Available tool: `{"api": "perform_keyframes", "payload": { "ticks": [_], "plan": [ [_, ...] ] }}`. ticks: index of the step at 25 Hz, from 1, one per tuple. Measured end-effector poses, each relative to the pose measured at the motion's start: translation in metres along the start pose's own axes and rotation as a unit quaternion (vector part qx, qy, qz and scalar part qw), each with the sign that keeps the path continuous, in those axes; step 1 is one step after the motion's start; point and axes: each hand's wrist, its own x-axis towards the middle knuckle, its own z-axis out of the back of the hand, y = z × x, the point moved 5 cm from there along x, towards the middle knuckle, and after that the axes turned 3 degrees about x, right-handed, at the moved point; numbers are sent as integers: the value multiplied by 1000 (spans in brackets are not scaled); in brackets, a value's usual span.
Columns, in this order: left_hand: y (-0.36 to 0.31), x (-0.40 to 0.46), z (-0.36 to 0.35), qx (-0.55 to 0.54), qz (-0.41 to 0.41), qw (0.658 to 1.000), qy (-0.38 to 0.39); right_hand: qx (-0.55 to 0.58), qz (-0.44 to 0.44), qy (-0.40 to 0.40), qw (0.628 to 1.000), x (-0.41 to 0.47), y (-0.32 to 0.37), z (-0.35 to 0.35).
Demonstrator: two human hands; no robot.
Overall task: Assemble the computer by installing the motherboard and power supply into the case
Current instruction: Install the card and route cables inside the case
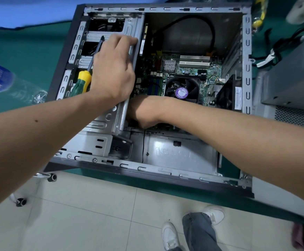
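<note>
The open computer case [247, 73] lies on its side on a green table. The motherboard [189, 69] sits inside it, with a black CPU fan [182, 90] near its middle. My left hand [113, 69] rests on the metal drive cage [100, 36], fingers curled over the cage's right edge. My right hand [142, 113] reaches down beside the cage at the board's near edge; its fingers are hidden below the cage. The grey power supply [292, 75] stands outside the case at the right, with its cables [272, 55] trailing toward the case.
A screwdriver [83, 81] with a yellow and green handle lies on the drive cage next to my left hand. A plastic bottle [1, 77] lies on the table at far left. The case's near side overhangs the table edge above a tiled floor [93, 214].
</note>
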Motion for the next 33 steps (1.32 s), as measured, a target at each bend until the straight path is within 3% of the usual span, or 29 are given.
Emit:
{"api": "perform_keyframes", "payload": {
  "ticks": [4, 8, 13, 33],
  "plan": [
    [0, 0, 0, 1, -3, 1000, 2, 26, -34, 14, 999, 0, -10, 3],
    [0, 0, 0, -1, -3, 1000, 4, 100, -56, -38, 993, -1, -25, 10],
    [1, -1, 0, -2, 0, 1000, 4, 125, -49, -14, 991, 1, -21, 6],
    [-1, 0, 1, -1, -1, 1000, 3, -55, 46, -47, 996, 3, 4, -1]
  ]
}}
